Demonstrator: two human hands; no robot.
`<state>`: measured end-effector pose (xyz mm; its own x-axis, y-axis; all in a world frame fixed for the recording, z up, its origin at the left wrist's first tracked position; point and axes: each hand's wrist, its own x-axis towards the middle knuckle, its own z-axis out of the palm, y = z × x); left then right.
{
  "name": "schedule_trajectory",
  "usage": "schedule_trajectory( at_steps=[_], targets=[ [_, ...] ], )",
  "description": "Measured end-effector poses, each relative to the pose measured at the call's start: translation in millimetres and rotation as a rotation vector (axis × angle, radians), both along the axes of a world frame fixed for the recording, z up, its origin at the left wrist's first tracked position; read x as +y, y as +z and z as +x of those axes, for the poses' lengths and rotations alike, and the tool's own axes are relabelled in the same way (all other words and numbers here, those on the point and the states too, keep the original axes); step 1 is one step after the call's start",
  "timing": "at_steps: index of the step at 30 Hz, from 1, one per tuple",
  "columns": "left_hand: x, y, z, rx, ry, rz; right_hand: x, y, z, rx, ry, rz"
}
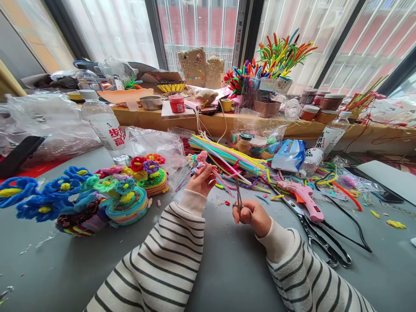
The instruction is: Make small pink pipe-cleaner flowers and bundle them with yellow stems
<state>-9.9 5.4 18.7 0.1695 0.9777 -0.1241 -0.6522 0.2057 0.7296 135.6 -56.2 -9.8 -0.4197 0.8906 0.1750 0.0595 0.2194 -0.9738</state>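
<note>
My left hand [202, 181] pinches a pink pipe-cleaner flower [202, 157], its fuzzy head standing above the fingers. Pink stems stick out to the right of that hand, toward the table. In my right hand [251, 213] is a pair of small metal scissors [239, 195], points upward, with fingers through the handle loops. The blades appear close together and stand apart from the flower. Behind both hands lies a bundle of pastel pipe cleaners [227, 151]. Small coloured clippings [226, 202] are scattered on the grey table between the hands.
Pipe-cleaner flower pots [126, 207] and blue flowers [45, 195] stand at left beside a water bottle [105, 125]. On the right lie a pink glue gun [302, 197] with its black cord and large scissors [312, 232]. A crowded ledge [146, 116] runs along the window.
</note>
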Motion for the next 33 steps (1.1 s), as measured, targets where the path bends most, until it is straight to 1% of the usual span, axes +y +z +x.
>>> schedule_trajectory(
  at_steps=[2, 4, 8, 10, 16, 21, 25, 33],
  targets=[
    [-1, 0.9, 0, 0.001, -0.006, -0.008, 1, -1.6, 0, 0.021, 0.008, -0.029],
    [-2, 1.5, 0, 0.015, -0.034, -0.007, 2, -3.6, 0, -0.015, 0.020, -0.033],
    [-5, 1.1, 3, 0.037, -0.109, 0.010, 1, -6.4, -3, -0.146, 0.085, 0.050],
    [-6, 0.4, 4, 0.050, -0.143, 0.004, 0, -6.3, -3, -0.177, 0.111, 0.070],
    [-6, -1.6, 7, 0.081, -0.161, -0.019, -1, -2.3, -4, -0.184, 0.123, 0.082],
    [-5, -5.6, 9, 0.145, -0.200, 0.006, -1, -3.0, -5, -0.196, 0.112, 0.081],
    [-5, -8.0, 10, 0.167, -0.199, 0.011, -1, -5.2, -5, -0.163, 0.116, 0.085],
    [-6, -4.0, 11, 0.113, -0.107, -0.032, 0, -9.5, -4, -0.119, 0.058, 0.056]
  ],
)
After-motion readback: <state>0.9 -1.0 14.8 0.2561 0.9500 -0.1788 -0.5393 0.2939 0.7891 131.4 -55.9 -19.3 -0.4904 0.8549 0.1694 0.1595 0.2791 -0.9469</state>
